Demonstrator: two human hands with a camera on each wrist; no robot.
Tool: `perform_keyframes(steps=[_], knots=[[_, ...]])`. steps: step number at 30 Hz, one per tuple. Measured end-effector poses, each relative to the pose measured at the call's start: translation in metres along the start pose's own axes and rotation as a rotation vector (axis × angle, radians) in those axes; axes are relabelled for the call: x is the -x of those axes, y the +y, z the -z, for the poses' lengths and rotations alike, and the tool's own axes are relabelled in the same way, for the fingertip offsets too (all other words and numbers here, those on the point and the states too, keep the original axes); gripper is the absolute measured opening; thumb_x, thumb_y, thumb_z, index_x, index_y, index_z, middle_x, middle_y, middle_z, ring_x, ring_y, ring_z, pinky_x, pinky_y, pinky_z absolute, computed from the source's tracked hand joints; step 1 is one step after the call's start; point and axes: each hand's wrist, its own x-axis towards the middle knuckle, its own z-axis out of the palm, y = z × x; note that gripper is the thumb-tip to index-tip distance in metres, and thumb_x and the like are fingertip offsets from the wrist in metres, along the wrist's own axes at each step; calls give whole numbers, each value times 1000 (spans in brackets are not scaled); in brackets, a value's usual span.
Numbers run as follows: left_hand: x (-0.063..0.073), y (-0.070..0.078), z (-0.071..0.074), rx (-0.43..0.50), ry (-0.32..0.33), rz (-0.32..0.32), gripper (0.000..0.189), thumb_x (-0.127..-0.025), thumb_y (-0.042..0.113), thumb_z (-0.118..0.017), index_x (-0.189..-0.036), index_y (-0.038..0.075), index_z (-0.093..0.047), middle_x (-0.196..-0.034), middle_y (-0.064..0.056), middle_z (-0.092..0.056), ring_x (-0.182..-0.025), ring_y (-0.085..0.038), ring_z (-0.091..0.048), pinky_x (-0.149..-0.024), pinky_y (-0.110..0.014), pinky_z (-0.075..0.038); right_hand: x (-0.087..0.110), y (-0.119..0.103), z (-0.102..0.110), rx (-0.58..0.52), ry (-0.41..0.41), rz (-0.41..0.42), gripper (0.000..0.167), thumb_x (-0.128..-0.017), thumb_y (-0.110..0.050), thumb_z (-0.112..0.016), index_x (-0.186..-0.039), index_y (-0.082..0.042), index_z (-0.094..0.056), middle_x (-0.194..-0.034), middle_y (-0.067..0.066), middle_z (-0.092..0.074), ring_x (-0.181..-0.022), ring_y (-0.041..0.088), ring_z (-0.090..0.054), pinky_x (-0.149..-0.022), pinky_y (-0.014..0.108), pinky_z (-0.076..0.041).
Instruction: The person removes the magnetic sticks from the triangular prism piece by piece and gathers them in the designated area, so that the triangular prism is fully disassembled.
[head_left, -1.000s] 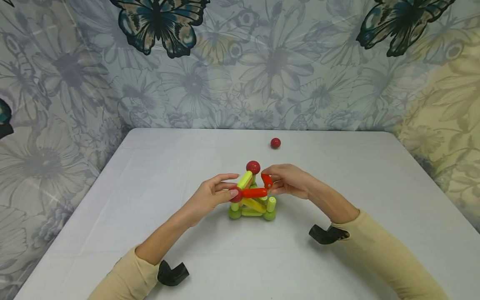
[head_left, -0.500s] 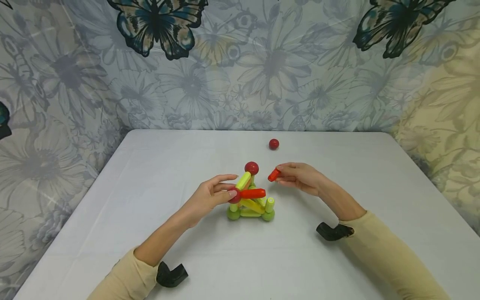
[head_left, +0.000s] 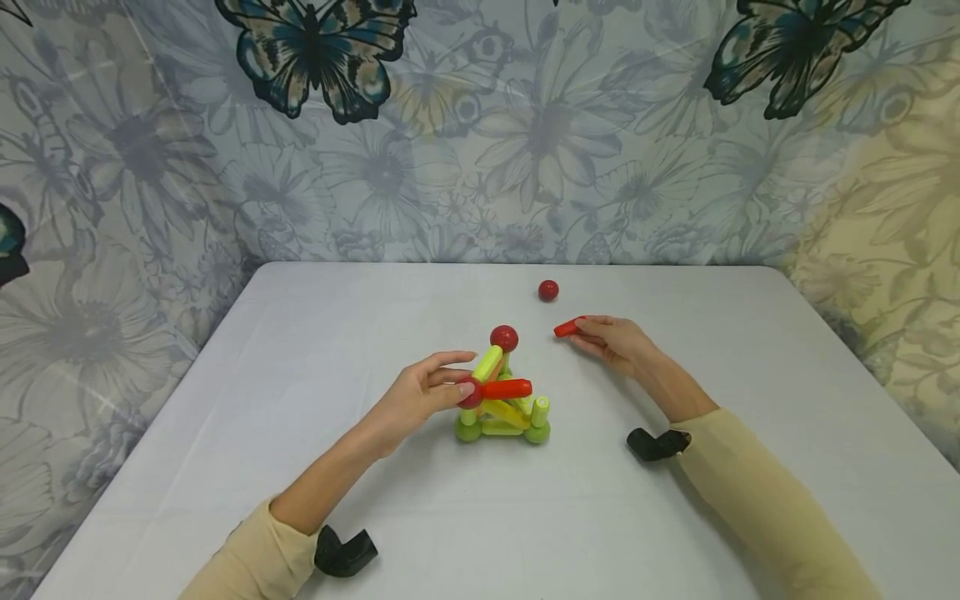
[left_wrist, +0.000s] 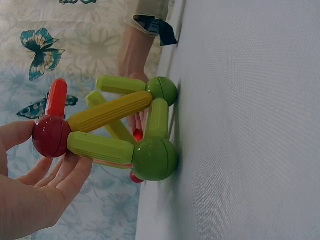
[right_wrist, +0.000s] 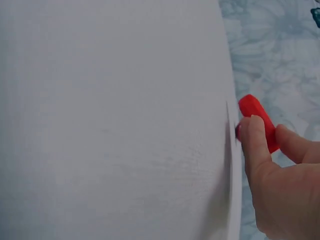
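Our left hand [head_left: 420, 388] pinches a glossy red ball [left_wrist: 51, 136] at the left of a green-and-yellow plastic-looking rod frame [head_left: 506, 411]; our right hand [head_left: 618, 346] pinches a short red plastic-looking rod [head_left: 566, 329], farther off and right. We judge a twist at the ball could detach its right-jutting, free-ended red stick [head_left: 508, 389].

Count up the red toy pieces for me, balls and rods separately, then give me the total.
Red balls: 3 (top ball, pinched ball in the left hand, loose ball)
Red rods: 2 (attached rod, free rod in the right hand)
Total: 5
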Motion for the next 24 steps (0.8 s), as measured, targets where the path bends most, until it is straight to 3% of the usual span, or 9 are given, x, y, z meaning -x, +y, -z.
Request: perform_keyframes(steps=[6,12,17,19,24], knots=[[0,0,0,0,-4,-5,49,-96,17,-59,-142,11,-43,-130,-12,-56,-112,-25,-57,-102,-45,-38,-13,-4,-1,-43,94,-4,43,-96,-4,-54,-135,1,-38,-112,8,-51,-83,11,-65,-88,25,-48],[1,0,-1,0,-6,-4,49,-96,18,-58,-142,11,-43,-130,-13,-55,-114,-25,-56,-102,-46,-38,-28,-5,-2,-76,155,3,45,-95,-1,-55,-137,1,-39,-115,9,-48,-82,11,-63,-88,25,-48],[1,0,0,4,-3,-2,49,-95,18,-58,-142,13,-44,-130,-11,-55,-114,-24,-56,-102,-46,-38,-39,-4,-3,32,236,13,51,-95,-8,-58,-141,-1,-39,-122,9,-49,-78,7,-63,-82,22,-51],[1,0,0,3,-4,-5,49,-95,18,-59,-142,13,-44,-130,-11,-56,-114,-24,-56,-102,-45,-38,-42,-4,-3,91,269,10,50,-94,-12,-60,-140,-2,-43,-117,9,-53,-75,7,-63,-79,21,-52],[1,1,0,-1,-12,-9,51,-95,18,-59,-143,10,-42,-130,-12,-55,-114,-24,-56,-102,-45,-38,-46,-5,-2,125,306,-14,49,-94,-16,-63,-137,-2,-47,-84,3,-64,-68,8,-65,-73,21,-53]])
